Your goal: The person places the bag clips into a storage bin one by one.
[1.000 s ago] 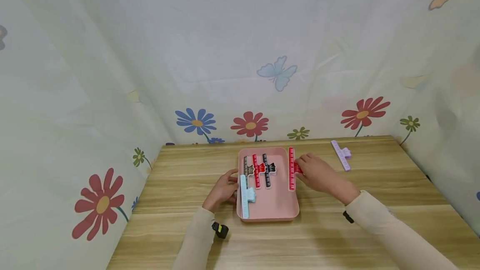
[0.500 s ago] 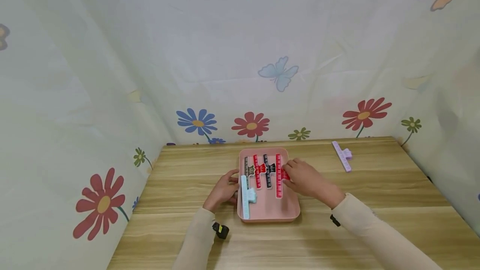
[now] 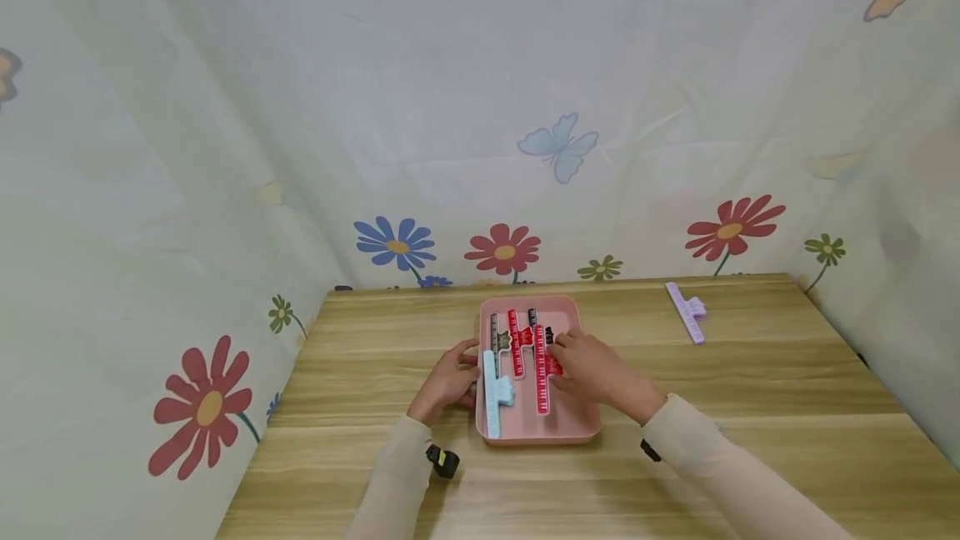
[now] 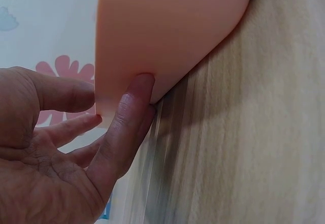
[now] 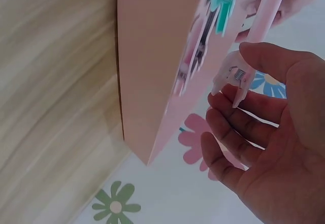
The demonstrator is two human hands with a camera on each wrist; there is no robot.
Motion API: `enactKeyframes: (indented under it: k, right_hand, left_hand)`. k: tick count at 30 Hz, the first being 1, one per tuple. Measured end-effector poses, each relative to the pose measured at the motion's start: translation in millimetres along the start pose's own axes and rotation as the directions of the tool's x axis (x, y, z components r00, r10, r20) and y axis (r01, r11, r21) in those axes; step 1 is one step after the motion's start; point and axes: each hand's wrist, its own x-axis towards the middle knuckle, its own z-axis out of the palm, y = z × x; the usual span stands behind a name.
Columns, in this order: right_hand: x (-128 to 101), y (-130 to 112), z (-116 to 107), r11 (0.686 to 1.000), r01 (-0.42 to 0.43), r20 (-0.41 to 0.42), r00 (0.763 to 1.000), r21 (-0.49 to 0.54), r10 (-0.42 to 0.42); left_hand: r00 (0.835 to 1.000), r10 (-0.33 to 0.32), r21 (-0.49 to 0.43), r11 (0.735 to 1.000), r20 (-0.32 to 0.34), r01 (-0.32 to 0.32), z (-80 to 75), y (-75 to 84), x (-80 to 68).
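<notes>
My right hand (image 3: 596, 365) pinches the handle of a long red clip (image 3: 542, 386) above the pink tray (image 3: 573, 423). In the right wrist view the clip (image 5: 236, 71) looks pale pink, with its spring showing between thumb and fingers. My left hand (image 3: 447, 377) touches the tray's left side; the left wrist view has its fingertips against the tray's outer wall (image 4: 172, 26). Inside the tray lie a dark grey clip (image 3: 494, 327), another red clip (image 3: 514, 344) and a black clip (image 3: 532, 317), partly hidden by the held one. A light blue clip (image 3: 492, 407) lies near the front left.
A lilac clip (image 3: 686, 315) lies on the wooden table (image 3: 360, 357) to the tray's right, near the back. Behind the table hangs a flower-printed curtain (image 3: 450, 107). Black wrist devices sit at both sleeves.
My right hand has carried the red clip leftward and toward me, from the tray's right edge to over the black clip. The left hand has stayed at the tray's side.
</notes>
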Motion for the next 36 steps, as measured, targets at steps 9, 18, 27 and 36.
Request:
enactKeyframes:
  k: [9,18,27,36]
  right_hand:
    - [9,-8,12,0.999,0.03,-0.016,0.999,-0.027,-0.03]
    - [17,-17,24,1.0,-0.008,0.03,1.0,0.019,0.008]
    - [21,-26,28,0.999,-0.028,0.086,0.996,0.036,0.025]
    - [24,-34,32,1.0,-0.012,0.068,0.998,0.012,0.012]
  left_hand:
    - [1.0,0.001,0.007,1.0,0.001,-0.001,-0.2,0.5,0.0]
    - [1.0,0.008,0.003,1.0,0.002,-0.008,-0.6,-3.0,3.1]
    - [1.0,0.022,0.006,1.0,0.007,-0.022,-0.9,-1.0,1.0]
    - [1.0,0.022,0.002,1.0,0.012,-0.022,-0.7,0.1,-1.0]
